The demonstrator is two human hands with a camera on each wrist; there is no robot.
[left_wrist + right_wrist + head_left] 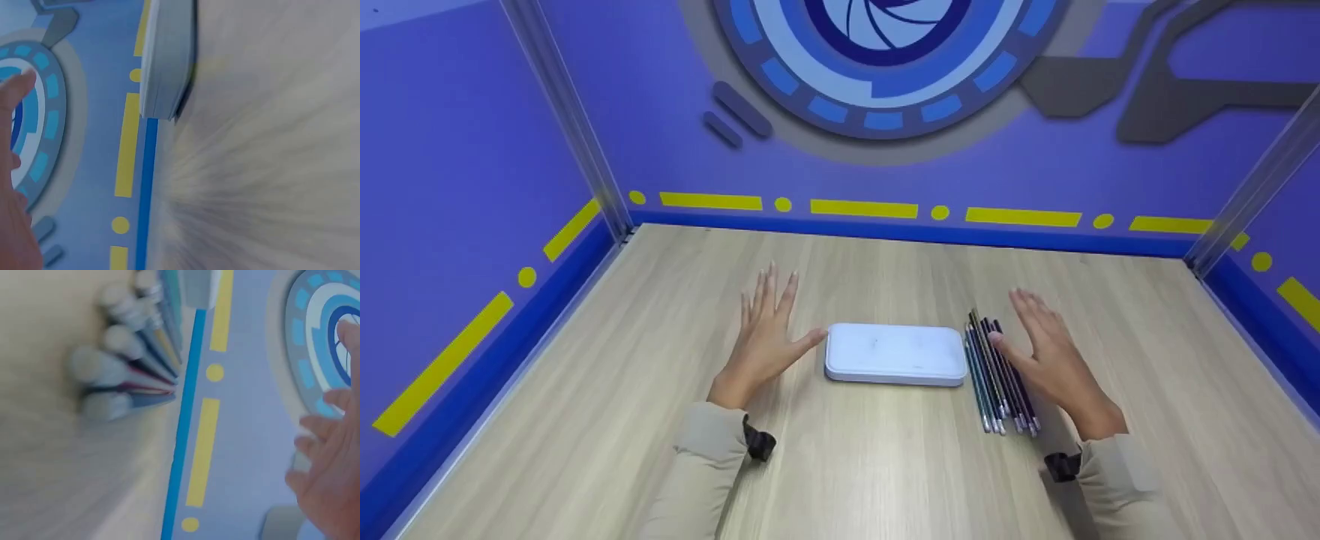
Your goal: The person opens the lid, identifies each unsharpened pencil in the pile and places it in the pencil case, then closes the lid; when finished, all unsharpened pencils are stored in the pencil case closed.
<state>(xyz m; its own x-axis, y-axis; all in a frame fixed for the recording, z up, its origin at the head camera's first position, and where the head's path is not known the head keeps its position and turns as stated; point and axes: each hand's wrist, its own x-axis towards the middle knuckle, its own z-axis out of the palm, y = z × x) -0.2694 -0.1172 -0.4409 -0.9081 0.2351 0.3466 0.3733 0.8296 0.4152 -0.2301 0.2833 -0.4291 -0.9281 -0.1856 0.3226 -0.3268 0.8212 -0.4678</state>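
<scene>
Two straight-fingered hands (763,343) (1054,364) flank a white case (895,354), thumbs (808,342) (1009,350) pointing inward.

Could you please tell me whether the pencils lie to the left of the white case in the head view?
No, the pencils lie on the table to the right of the white case.

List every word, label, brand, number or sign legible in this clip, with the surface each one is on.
Readable text: none.
White case: only tiny faint marks on its lid, too small to tell whether they are lettering.
Pencils: any print is too small in the head view and too blurred in the right wrist view.
Back wall: graphic shapes only, no letters or numbers visible.
</scene>
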